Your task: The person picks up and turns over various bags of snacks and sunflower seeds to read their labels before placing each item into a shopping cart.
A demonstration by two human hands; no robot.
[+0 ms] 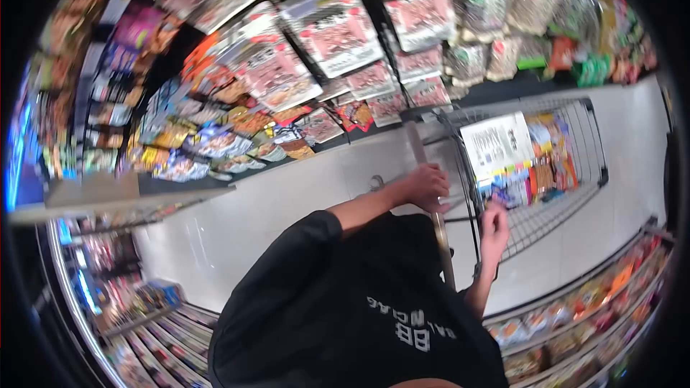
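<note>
My left hand [429, 187] is wrapped around the handle bar [442, 248] of a wire shopping cart [540, 236]. My right hand [494, 224], its fingers curled in, hovers by the cart's near end, off the handle; nothing shows in it. At that end of the cart is a white printed sign [497, 145], its text too blurred to read. Several colourful snack packets [548, 172] lie in the basket beyond the sign. I am wearing a black shirt [323, 309] with white lettering.
Racks of pink-and-white snack bags [332, 25] run along the far side, with clear bags [483, 11] to their right. More packed shelves [596, 309] stand at the lower right and others [154, 341] at the lower left. A pale tiled floor [194, 244] lies between them.
</note>
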